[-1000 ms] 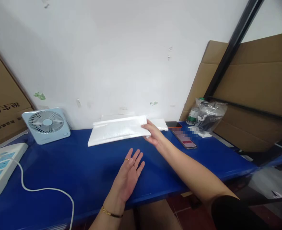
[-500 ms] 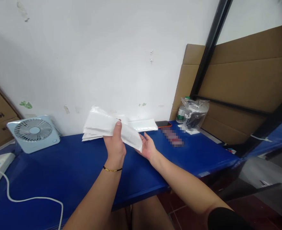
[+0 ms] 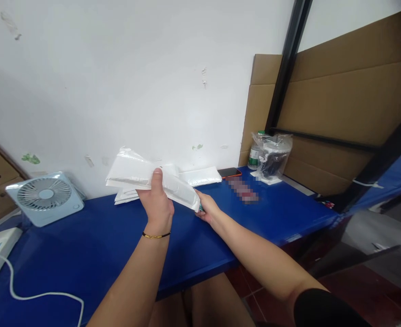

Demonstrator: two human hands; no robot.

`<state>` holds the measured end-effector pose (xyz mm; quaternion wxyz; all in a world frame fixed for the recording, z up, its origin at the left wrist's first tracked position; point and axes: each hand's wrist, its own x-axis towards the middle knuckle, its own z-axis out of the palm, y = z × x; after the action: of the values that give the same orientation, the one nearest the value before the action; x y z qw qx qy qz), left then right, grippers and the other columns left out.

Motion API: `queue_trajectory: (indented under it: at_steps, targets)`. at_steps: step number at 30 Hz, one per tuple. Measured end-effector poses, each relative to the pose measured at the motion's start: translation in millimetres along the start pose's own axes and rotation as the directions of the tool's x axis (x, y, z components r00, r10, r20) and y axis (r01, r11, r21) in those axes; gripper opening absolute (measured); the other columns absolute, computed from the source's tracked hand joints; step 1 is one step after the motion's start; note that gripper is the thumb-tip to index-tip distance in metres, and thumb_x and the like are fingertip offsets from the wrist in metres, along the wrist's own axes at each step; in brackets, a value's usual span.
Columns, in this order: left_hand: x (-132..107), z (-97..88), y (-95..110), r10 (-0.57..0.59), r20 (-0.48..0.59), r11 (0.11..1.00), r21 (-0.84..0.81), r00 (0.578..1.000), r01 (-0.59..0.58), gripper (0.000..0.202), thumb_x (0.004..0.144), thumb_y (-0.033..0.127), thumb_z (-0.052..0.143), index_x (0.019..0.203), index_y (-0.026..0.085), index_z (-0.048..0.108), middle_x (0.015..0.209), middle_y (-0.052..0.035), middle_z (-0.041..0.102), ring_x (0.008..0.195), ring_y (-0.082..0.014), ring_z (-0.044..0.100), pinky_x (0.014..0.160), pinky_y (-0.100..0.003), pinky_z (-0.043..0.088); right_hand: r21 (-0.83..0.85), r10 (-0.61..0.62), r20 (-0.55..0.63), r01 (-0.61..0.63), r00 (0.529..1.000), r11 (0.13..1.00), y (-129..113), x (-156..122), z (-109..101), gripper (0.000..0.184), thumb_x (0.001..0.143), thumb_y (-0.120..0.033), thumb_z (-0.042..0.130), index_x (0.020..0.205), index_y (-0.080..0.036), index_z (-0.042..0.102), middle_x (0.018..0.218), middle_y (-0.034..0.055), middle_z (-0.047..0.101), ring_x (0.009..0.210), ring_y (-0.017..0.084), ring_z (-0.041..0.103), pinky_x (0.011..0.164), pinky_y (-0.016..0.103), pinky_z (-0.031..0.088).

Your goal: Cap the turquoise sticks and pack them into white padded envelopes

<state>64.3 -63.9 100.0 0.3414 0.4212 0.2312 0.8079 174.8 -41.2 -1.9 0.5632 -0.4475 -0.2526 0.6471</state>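
1 glossy white packet (image 3: 180,187), thin, crinkled and bent midway, is held above a blue table (image 3: 118,259): the left hand (image 3: 157,204) clamps it, thumb uppermost; the right hand (image 3: 208,209) touches its right end, teal showing there, its grip unclear

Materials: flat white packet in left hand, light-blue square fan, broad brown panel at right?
Flat white packet: probably plastic film, possibly coated paper; glossy, crinkled highlights.
Light-blue square fan: likely plastic, satin; soft sheen, rounded corners.
Broad brown panel: looks like matte cardboard; crease lines.

Pale blue fan (image 3: 46,194) — near white power strip (image 3: 7,240), green-capped bottle (image 3: 253,158), brown cardboard (image 3: 343,91)
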Motion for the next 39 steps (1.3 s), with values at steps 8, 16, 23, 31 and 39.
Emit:
queue_trajectory:
  at_steps: [8,16,23,31,39]
  targets:
    - [36,-34.8,20,0.178,-0.106,0.983,0.069,0.978,-0.171,0.051,0.080,0.039,0.057,0.127,0.022,0.044,0.128,-0.0058,0.052,0.118,-0.0203,0.050,0.104,-0.036,0.041,-0.306,-0.244,-0.167,0.185,0.955,0.934,-12,20,-27,0.027,0.079,-0.042,0.053,0.067,-0.020,0.043,0.042,-0.0050,0.044,0.030,0.008,0.039,0.027,0.018,0.017]
    - [52,-70.4,36,0.350,0.028,0.887,0.311,0.936,-0.341,0.056,0.077,0.042,0.061,0.127,0.023,0.044,0.125,-0.0069,0.053,0.114,-0.0216,0.052,0.102,-0.037,0.040,-0.766,-0.551,-0.098,0.290,0.829,0.573,-3,22,-35,0.040,0.077,-0.052,0.050,0.054,-0.020,0.046,0.045,-0.0011,0.045,0.052,0.015,0.052,0.050,0.024,0.034]
    - [51,-132.4,8,-0.347,0.649,0.211,0.757,0.677,-0.618,0.062,0.067,0.035,0.064,0.126,0.024,0.048,0.118,-0.0099,0.058,0.112,-0.0310,0.052,0.099,-0.048,0.033,-0.928,-0.618,0.068,0.277,0.783,0.249,3,20,-32,0.036,0.084,-0.047,0.046,0.063,-0.021,0.058,0.069,0.0059,0.061,0.078,0.021,0.055,0.067,0.027,0.034]
    - [27,-150.1,-29,-0.685,0.506,0.114,0.784,0.523,-0.610,0.100,0.064,0.070,0.054,0.143,0.017,0.023,0.148,-0.0180,0.022,0.138,-0.0370,0.009,0.105,-0.060,0.010,-0.941,-0.549,0.220,0.323,0.807,0.097,5,20,-32,0.036,0.084,-0.050,0.048,0.072,-0.023,0.069,0.079,0.0047,0.060,0.080,0.019,0.053,0.072,0.027,0.036]
    - [0,-81.9,-65,-0.755,0.634,0.349,0.603,0.165,-0.718,0.094,0.071,0.072,0.047,0.143,0.017,0.023,0.150,-0.0133,0.021,0.138,-0.0321,0.012,0.109,-0.051,0.013,-0.763,-0.239,0.458,0.517,0.856,0.389,-22,19,-59,0.036,0.077,-0.048,0.057,0.087,-0.018,0.074,0.081,0.0038,0.068,0.074,0.017,0.059,0.067,0.025,0.043]
